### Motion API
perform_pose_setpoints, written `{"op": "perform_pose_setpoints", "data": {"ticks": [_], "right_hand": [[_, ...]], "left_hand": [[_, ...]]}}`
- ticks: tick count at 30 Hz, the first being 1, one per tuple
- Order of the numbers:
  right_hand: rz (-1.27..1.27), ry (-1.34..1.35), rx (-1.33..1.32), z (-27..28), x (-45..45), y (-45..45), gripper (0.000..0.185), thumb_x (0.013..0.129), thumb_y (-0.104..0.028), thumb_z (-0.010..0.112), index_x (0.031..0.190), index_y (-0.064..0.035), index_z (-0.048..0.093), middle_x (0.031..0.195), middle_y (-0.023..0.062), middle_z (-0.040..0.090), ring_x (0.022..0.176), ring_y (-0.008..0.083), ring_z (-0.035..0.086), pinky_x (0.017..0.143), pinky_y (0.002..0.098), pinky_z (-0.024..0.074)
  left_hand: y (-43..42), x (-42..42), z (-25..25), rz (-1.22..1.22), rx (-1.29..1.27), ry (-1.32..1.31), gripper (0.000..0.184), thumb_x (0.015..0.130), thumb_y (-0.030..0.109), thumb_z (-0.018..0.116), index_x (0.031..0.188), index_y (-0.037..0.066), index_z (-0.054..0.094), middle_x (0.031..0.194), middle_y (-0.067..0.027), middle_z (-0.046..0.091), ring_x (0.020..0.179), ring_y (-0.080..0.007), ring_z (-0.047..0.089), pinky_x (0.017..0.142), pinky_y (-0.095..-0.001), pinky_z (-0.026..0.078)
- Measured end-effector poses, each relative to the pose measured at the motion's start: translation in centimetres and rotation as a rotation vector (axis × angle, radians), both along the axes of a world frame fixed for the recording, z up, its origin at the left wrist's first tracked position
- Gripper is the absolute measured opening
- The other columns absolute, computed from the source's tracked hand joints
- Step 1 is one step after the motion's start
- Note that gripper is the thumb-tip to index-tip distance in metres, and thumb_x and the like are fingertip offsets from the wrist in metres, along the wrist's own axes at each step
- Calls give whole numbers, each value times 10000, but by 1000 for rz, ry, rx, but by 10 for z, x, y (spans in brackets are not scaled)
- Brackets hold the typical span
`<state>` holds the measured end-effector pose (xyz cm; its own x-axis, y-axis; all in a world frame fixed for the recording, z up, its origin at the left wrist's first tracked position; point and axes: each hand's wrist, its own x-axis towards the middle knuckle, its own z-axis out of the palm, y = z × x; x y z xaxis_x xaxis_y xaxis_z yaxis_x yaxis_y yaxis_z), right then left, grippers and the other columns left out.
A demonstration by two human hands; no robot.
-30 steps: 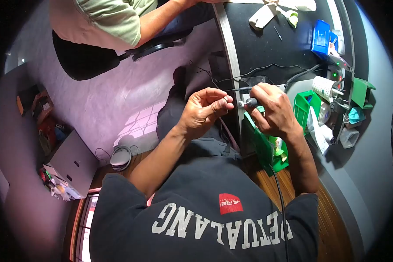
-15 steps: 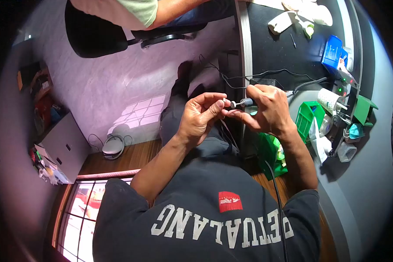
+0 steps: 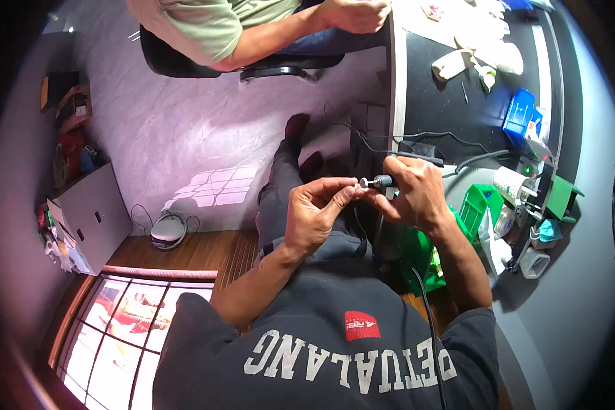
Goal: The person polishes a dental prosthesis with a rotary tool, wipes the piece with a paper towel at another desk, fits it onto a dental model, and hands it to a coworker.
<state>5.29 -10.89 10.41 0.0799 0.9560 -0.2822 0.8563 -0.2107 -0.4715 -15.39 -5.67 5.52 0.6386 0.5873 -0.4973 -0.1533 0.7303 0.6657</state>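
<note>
Head view: left hand (image 3: pixel 311 215) pinches a small pale piece (image 3: pixel 357 186) between thumb and finger; right hand (image 3: pixel 417 191) closed round a handheld tool (image 3: pixel 384 181), disc tip (image 3: pixel 364 183) beside the piece.

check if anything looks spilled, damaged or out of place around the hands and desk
Nothing looks spilled or plainly damaged. Mildly untidy: black cables lie in loose curves across the desk, close to the right hand gripping a handheld tool. The piece in the left hand is too small to judge.
</note>
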Motion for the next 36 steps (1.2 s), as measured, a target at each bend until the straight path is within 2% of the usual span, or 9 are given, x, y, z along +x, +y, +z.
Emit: {"op": "perform_pose_setpoints", "data": {"ticks": [2,7,10,13,17,20,26,31,36], "right_hand": [[9,-13,10,2,-1,1,470,741,-434,821,742,-71,524,700,117,593,659,339,643,588,452,494],[-6,9,-28,9,-9,1,485,727,-427,847,738,-80,508,679,117,567,644,356,624,559,459,459],[73,-38,-15,13,-14,3,495,710,-440,885,735,-92,534,666,82,575,621,319,620,550,438,457],[116,-19,-9,12,-19,7,485,710,-406,898,736,-76,543,663,68,584,589,302,609,541,419,456],[142,4,-36,-4,-22,7,464,734,-389,880,748,-70,544,665,79,583,593,305,609,539,421,450],[164,-14,-66,-9,-26,11,446,756,-374,862,752,-67,538,666,88,579,605,307,609,542,421,449],[105,-43,-216,-5,-23,23,429,840,-395,800,786,-48,552,709,145,610,665,377,637,580,468,468],[2,-59,-207,11,-9,21,391,827,-345,817,792,-52,561,704,141,607,645,366,620,576,442,460],[-97,-12,-167,32,-2,20,354,854,-299,787,851,-36,550,753,177,605,709,400,616,615,456,463]], "left_hand": [[4,-4,3,-28,-17,-18,199,989,53,678,1156,-48,716,1074,-154,760,1001,-177,726,948,-297,571],[10,-17,1,-156,66,4,202,955,-13,692,1149,-58,728,1075,-145,766,1003,-175,728,952,-287,567],[2,-21,-7,-92,-106,-128,208,934,28,742,1128,-45,738,1055,-134,772,996,-157,728,933,-280,572],[-9,-26,-17,-16,-138,-129,208,938,57,752,1124,-36,742,1004,-97,774,953,-122,714,877,-243,562],[-13,-38,-29,-17,-9,38,186,942,74,751,1114,4,749,1024,-83,758,984,-124,705,925,-261,554],[-13,-45,-34,70,-77,30,178,952,66,738,1116,-1,738,1019,-77,756,963,-117,702,908,-260,554],[1,-56,-42,158,-62,88,157,955,73,732,1090,-5,744,994,-55,761,919,-97,698,870,-240,550],[27,-59,-38,70,-62,115,175,947,52,730,1110,-11,730,1009,-92,751,922,-139,695,889,-274,558],[63,-35,-32,-40,-29,65,168,957,63,726,1107,-12,736,1002,-79,754,925,-115,688,885,-255,551]]}}
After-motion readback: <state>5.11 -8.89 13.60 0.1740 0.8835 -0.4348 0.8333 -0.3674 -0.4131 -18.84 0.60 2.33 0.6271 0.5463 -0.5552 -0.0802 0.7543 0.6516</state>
